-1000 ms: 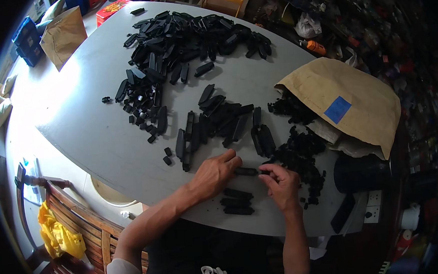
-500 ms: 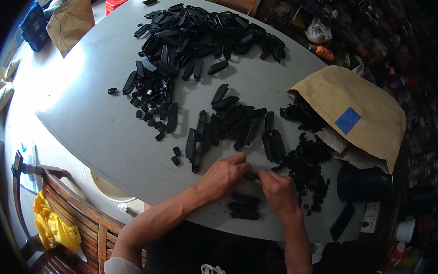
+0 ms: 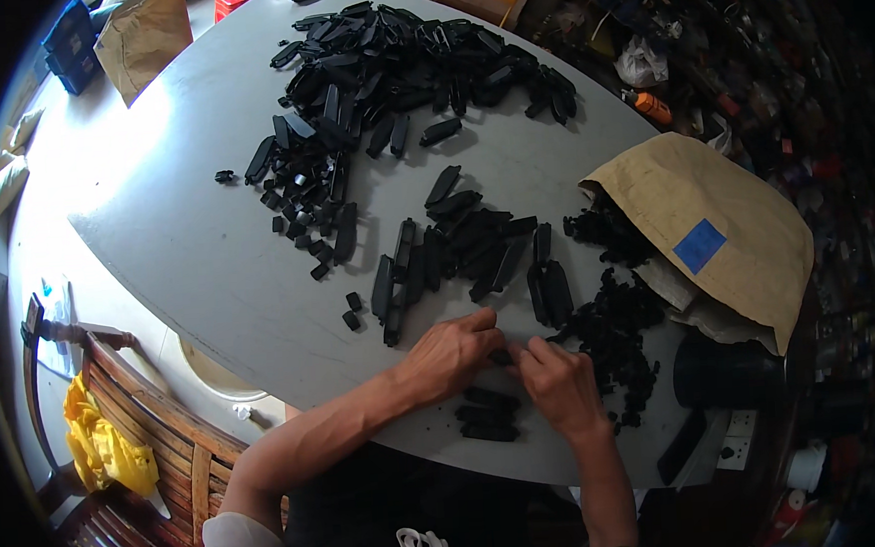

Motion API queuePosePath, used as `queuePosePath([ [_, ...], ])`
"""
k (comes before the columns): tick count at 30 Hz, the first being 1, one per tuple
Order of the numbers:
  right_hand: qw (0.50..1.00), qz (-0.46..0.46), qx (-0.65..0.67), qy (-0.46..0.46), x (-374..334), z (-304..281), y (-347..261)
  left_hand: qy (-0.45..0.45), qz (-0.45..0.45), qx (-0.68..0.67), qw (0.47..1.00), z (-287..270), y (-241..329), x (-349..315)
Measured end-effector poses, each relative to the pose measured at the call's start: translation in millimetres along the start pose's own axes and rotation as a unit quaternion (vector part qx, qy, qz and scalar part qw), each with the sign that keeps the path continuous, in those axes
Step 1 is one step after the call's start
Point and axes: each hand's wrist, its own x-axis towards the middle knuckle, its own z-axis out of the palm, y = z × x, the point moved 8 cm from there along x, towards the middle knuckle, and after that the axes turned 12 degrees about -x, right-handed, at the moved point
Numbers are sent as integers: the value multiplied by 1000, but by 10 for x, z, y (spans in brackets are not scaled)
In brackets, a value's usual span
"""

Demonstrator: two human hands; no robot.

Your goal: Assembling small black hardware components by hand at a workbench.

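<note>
My left hand (image 3: 449,354) and my right hand (image 3: 560,386) meet at the near edge of the grey table (image 3: 206,258), fingertips together on a small black plastic piece (image 3: 502,357). Just below the hands lies a short stack of black oblong pieces (image 3: 487,415). Beyond the fingers is a cluster of long black pieces (image 3: 461,247). A heap of small black bits (image 3: 616,328) lies right of my right hand.
A large pile of black parts (image 3: 395,66) covers the far side of the table, with a smaller group (image 3: 302,187) at mid-left. A brown paper bag (image 3: 710,232) lies open at the right. A wooden chair (image 3: 114,394) with yellow cloth stands lower left.
The camera view has shifted, so the table sits lower in the picture. Both hands have stayed together on the small black piece near the table edge.
</note>
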Motion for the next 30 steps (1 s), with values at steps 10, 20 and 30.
queuePosePath([
  [10,974,130,185,-12,-41,148,148,-27,-19,-4,999,24,-2,-15],
  [20,990,134,22,39,-90,105,-95,-46,-8,-7,999,49,36,50],
  [30,921,385,53,32,-1314,-173,863,-48,-13,11,999,52,91,37],
])
